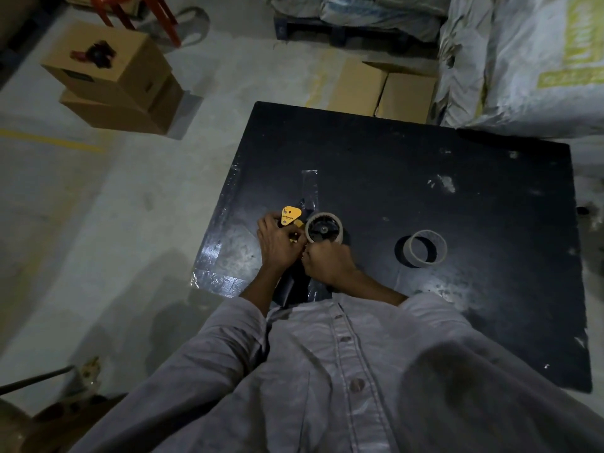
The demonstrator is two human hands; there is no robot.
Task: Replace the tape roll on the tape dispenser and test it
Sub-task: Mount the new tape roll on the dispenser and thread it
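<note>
This looks like a warehouse or storeroom. The bare concrete floor (98,191) carries a painted yellow line (49,138), and cardboard boxes (111,80) sit stacked on it. Big woven sacks (523,60) are piled high, some on a pallet (327,31). A tape dispenser (291,219) lies on the scuffed black desk (425,178).

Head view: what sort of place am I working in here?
Probably a warehouse or storeroom: big white sacks stacked on a pallet, cardboard boxes standing about, and a bare concrete floor with a painted yellow line.
</note>
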